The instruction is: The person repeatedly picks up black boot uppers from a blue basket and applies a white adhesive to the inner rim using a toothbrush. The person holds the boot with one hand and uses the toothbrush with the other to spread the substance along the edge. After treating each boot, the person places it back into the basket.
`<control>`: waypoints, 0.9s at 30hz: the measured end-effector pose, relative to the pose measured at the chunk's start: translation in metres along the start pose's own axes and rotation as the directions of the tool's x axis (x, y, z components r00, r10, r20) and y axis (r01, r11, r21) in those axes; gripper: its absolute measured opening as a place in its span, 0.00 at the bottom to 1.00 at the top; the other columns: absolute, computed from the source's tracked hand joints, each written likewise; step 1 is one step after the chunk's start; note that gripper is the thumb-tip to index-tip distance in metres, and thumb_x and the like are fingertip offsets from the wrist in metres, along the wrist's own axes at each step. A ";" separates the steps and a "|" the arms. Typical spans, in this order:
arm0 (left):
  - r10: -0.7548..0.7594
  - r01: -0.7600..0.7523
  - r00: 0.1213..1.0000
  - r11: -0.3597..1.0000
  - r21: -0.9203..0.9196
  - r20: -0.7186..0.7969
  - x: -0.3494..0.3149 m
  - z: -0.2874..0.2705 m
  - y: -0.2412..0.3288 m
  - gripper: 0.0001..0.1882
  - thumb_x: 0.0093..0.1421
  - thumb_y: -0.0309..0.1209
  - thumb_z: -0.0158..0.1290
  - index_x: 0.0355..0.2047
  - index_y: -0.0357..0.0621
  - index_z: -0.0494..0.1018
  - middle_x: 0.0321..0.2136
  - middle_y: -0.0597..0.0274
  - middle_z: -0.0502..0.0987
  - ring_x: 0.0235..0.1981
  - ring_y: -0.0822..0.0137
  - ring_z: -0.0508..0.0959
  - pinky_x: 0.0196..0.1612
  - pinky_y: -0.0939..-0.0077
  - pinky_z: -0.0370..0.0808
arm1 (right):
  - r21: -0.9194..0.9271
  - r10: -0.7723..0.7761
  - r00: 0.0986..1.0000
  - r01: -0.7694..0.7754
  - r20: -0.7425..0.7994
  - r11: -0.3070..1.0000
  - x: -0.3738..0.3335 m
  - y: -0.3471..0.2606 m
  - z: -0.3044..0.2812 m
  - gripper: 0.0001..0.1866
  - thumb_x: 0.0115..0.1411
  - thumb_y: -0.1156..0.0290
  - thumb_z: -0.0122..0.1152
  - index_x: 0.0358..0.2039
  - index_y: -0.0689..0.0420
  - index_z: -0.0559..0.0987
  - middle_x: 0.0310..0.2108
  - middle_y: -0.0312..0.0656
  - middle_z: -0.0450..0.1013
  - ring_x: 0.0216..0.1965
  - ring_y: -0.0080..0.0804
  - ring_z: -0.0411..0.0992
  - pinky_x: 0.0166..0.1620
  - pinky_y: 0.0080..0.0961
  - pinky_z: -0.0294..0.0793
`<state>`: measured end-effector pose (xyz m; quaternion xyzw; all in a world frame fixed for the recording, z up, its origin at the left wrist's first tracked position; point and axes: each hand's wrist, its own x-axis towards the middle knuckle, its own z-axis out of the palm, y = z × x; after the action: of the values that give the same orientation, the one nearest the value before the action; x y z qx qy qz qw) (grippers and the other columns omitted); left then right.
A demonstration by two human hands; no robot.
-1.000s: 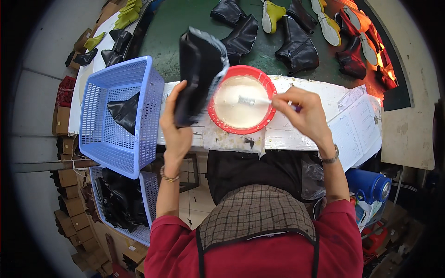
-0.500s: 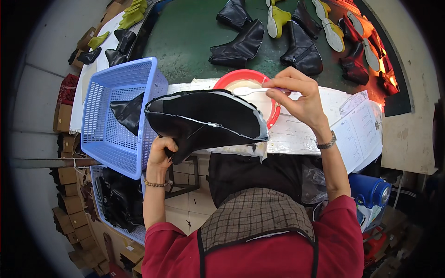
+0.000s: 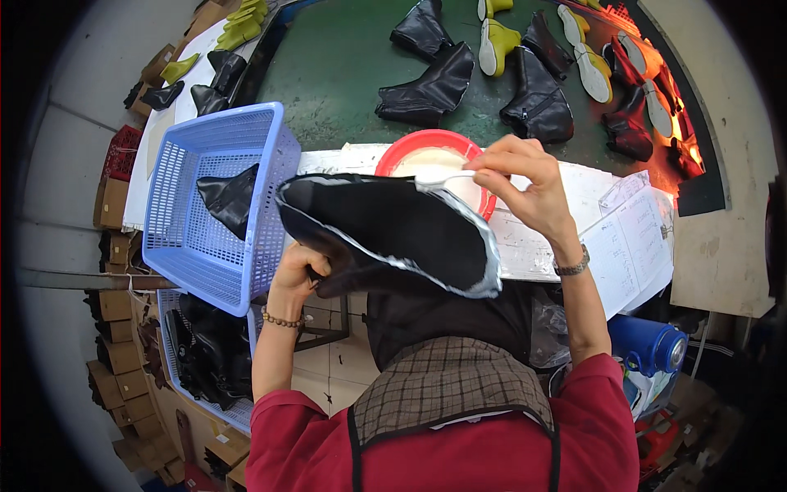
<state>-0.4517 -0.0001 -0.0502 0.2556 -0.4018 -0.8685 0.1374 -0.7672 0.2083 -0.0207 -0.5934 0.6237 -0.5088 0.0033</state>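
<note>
My left hand [image 3: 299, 266] grips a black boot upper [image 3: 385, 225] by its shaft and holds it up in front of me, the open underside turned toward me. A white, wet-looking coating runs round the rim of that opening. In the fingertips of my right hand [image 3: 529, 176] is a slim white brush [image 3: 451, 176]. Its tip lies on the upper's far edge. Just behind the upper stands a red bowl [image 3: 402, 148] with creamy white liquid in it, partly hidden by the upper and my right hand.
A blue basket [image 3: 266, 189] on the left holds one black upper [image 3: 232, 199]; a lower basket [image 3: 168, 328] is full of dark ones. Black boots [image 3: 430, 82] and yellow-green lasts [image 3: 500, 45] lie on the green surface. Papers [image 3: 631, 238] and a blue flask [image 3: 648, 344] are at right.
The boot upper has shifted right and down and tilted, so its opening faces me more fully. The brush has come onto its far edge, a little right of before.
</note>
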 end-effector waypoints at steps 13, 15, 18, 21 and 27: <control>0.030 -0.035 0.996 0.997 0.062 0.078 0.000 -0.011 -0.002 0.15 0.36 0.15 0.49 0.27 0.29 0.77 0.19 0.58 0.77 0.13 0.74 0.72 0.15 0.82 0.62 | -0.084 0.118 0.988 -0.110 0.095 0.990 -0.019 -0.001 -0.025 0.06 0.54 0.69 0.74 0.34 0.50 0.89 0.29 0.30 0.78 0.27 0.20 0.69 0.42 0.25 0.59; -0.003 0.000 1.000 0.996 0.091 0.029 -0.001 -0.007 0.000 0.09 0.34 0.16 0.50 0.21 0.30 0.75 0.16 0.57 0.75 0.13 0.70 0.71 0.16 0.78 0.62 | -0.095 0.121 0.989 -0.113 0.083 0.989 -0.027 0.000 -0.025 0.06 0.54 0.69 0.74 0.34 0.50 0.89 0.28 0.30 0.78 0.27 0.20 0.69 0.42 0.26 0.58; -0.132 0.142 0.988 0.981 0.133 -0.080 0.003 0.002 0.000 0.03 0.30 0.17 0.53 0.10 0.32 0.71 0.13 0.52 0.73 0.14 0.61 0.72 0.19 0.71 0.66 | -0.113 0.137 0.988 -0.128 0.078 0.985 -0.025 -0.006 -0.019 0.05 0.55 0.70 0.73 0.34 0.49 0.88 0.29 0.30 0.78 0.29 0.20 0.70 0.43 0.27 0.57; -0.153 0.175 0.977 0.973 0.148 -0.146 0.002 0.011 -0.005 0.04 0.29 0.16 0.53 0.12 0.31 0.72 0.15 0.51 0.75 0.16 0.60 0.75 0.20 0.71 0.68 | -0.111 0.075 0.995 -0.067 0.069 0.992 -0.009 -0.011 -0.007 0.05 0.55 0.70 0.73 0.34 0.49 0.88 0.30 0.29 0.78 0.28 0.20 0.70 0.44 0.27 0.56; -0.085 0.086 0.991 0.996 0.003 -0.101 -0.005 -0.013 -0.009 0.11 0.31 0.15 0.51 0.20 0.28 0.75 0.20 0.49 0.78 0.18 0.59 0.77 0.22 0.74 0.72 | -0.089 0.100 0.991 -0.093 0.083 0.992 -0.011 -0.003 -0.008 0.07 0.54 0.70 0.74 0.35 0.51 0.88 0.29 0.31 0.77 0.31 0.21 0.71 0.45 0.26 0.58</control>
<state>-0.4409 -0.0006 -0.0628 0.3163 -0.3862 -0.8583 0.1192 -0.7672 0.2220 -0.0212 -0.5837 0.6721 -0.4546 0.0299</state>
